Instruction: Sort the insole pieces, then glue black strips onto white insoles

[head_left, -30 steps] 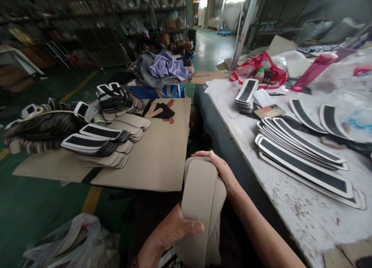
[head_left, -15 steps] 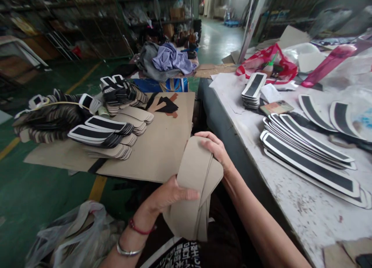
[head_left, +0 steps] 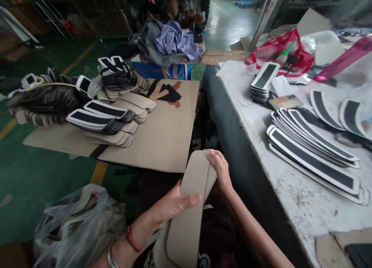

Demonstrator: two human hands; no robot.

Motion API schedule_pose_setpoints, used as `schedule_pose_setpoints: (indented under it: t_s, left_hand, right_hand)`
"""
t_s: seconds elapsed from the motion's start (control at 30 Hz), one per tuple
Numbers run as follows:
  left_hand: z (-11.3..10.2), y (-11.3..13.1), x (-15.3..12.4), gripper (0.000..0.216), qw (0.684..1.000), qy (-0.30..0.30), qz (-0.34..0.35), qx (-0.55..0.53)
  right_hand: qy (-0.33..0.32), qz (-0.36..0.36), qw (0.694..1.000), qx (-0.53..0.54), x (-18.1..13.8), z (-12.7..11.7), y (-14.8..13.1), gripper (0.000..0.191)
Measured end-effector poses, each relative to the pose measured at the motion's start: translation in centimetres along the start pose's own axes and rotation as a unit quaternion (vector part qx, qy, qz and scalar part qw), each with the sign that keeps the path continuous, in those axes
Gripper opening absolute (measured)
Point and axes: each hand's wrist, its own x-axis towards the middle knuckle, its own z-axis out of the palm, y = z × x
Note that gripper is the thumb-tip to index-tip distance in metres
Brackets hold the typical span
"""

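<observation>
Several beige card strips (head_left: 190, 217) with rounded ends lie overlapped, slightly fanned, between my two hands over my lap. My left hand (head_left: 176, 202) is closed around their left side, its thumb flat across the top strip. At the far end, my right hand (head_left: 221, 170) grips the upper right corner, with its fingertips curled over the edge. Left of my hands, on a cardboard sheet (head_left: 165, 140), stand stacks of beige strips (head_left: 112, 139) and black strips with white borders (head_left: 90, 119).
A white-topped table (head_left: 279, 190) on the right bears curved black-and-white strips (head_left: 314, 159), a small upright stack (head_left: 265, 80) and a red bag (head_left: 302, 62). A clear plastic bag (head_left: 84, 225) of beige pieces sits at lower left. Crumpled cloths (head_left: 174, 41) lie beyond the cardboard.
The strips have drawn closer together and the fan is narrower. My right hand has moved lower in view, still at their far end. The whole view has shifted slightly.
</observation>
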Motion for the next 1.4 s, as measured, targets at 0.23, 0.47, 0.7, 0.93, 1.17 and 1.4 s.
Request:
schedule_pose_setpoints:
  t_s: [0.23, 0.47, 0.7, 0.93, 1.17, 1.4]
  left_hand:
    - [-0.1, -0.3, -1.0, 0.082, 0.997, 0.025, 0.07, 0.023]
    - [-0.5, -2.3, -2.7, 0.082, 0.992, 0.089, 0.09, -0.023]
    - [-1.9, -1.2, -4.3, 0.063, 0.994, -0.022, -0.035, -0.1]
    - [-0.5, 1.1, -4.4, 0.053, 0.999, 0.027, 0.005, -0.037]
    - [1.0, 0.4, -1.5, 0.043, 0.993, 0.086, 0.056, -0.06]
    - [2.1, -2.4, -3.5, 0.068, 0.995, 0.073, 0.061, -0.043]
  right_hand:
    - [-0.079, 0.054, 0.995, 0.01, 0.9, 1.4, -1.1, 0.037]
    - [-0.17, 0.04, 0.982, -0.074, -0.4, 1.2, -1.8, 0.038]
    - [-0.18, 0.015, 0.983, -0.037, -0.2, 2.7, -1.5, 0.038]
    - [-0.23, -0.064, 0.96, -0.144, 1.7, 3.8, -4.5, 0.05]
    - [-0.203, -0.144, 0.936, -0.249, 3.9, 4.4, -4.4, 0.029]
    - [-0.217, -0.212, 0.918, -0.254, 0.0, 2.7, -3.5, 0.03]
